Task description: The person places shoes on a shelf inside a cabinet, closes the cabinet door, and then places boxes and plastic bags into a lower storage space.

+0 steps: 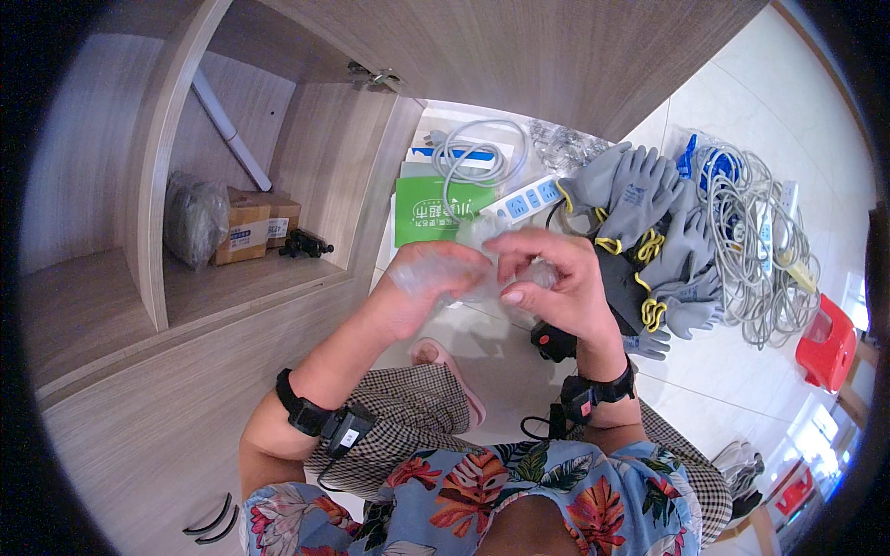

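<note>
Both hands are raised before me with crumpled clear plastic film point(469, 286) between them. My left hand point(431, 281) is closed on the film, part of which lies over its back. My right hand point(556, 278) is curled, thumb and fingers parted, with a bunched bit of the film beside its palm; blur hides whether it grips it. Beyond the hands lie a green printed sheet point(424, 201), a white power strip point(525, 199) and a coiled grey cable point(473, 149). Grey work gloves point(636, 194) with yellow cuffs are heaped beyond my right hand.
An open wooden cabinet on the left holds cardboard boxes point(243, 233), a plastic-wrapped bundle point(196, 219) and a white tube point(229, 132). Its door point(542, 55) juts across the top. Tangled cables point(747, 278) and a red plastic item point(827, 347) are on the floor at right.
</note>
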The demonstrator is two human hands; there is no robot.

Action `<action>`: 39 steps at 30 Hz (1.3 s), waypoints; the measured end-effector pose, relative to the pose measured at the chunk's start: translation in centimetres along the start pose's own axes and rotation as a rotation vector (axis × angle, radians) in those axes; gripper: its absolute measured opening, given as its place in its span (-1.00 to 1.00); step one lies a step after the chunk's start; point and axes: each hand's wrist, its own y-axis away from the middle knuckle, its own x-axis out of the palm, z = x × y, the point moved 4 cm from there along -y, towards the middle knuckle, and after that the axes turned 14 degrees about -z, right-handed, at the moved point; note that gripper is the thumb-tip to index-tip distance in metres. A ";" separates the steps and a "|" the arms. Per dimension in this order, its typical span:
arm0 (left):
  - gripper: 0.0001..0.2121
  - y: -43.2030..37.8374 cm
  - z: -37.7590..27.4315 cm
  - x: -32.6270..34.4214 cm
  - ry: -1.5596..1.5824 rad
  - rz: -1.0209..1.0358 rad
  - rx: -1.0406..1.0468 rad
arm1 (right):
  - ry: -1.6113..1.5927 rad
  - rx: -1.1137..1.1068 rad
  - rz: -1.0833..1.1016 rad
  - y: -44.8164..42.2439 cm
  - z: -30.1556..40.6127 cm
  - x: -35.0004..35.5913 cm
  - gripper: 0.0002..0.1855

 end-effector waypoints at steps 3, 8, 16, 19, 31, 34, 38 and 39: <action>-0.88 0.4 -0.6 0.7 -0.198 0.047 0.165 | -0.041 -0.047 -0.045 -0.6 -0.6 0.2 -0.56; -0.84 1.3 -1.6 1.1 -0.550 -0.042 0.691 | 0.031 0.009 0.041 -0.3 -2.7 1.9 -0.72; -0.77 1.8 -3.0 1.4 -0.686 -0.252 1.124 | -0.019 0.359 -0.094 0.8 -3.8 3.0 -0.73; -0.73 2.1 -3.3 1.7 -0.702 -0.360 1.201 | -0.127 0.556 -0.121 1.0 -3.9 3.3 -0.75; -0.64 2.1 -3.3 1.4 -0.715 -0.169 1.068 | -0.046 0.351 -0.027 0.8 -4.2 1.5 -0.79; -0.69 1.4 -2.8 1.5 -0.684 -0.194 1.021 | 0.299 -0.119 -0.264 0.4 -2.9 1.6 -0.77; -0.68 1.7 -2.6 1.5 -0.724 -0.164 0.968 | 0.094 0.145 -0.176 0.7 -3.6 1.5 -0.79; -0.68 1.8 -2.5 1.5 -0.733 -0.158 0.981 | -0.023 0.319 -0.100 0.9 -4.0 1.6 -0.80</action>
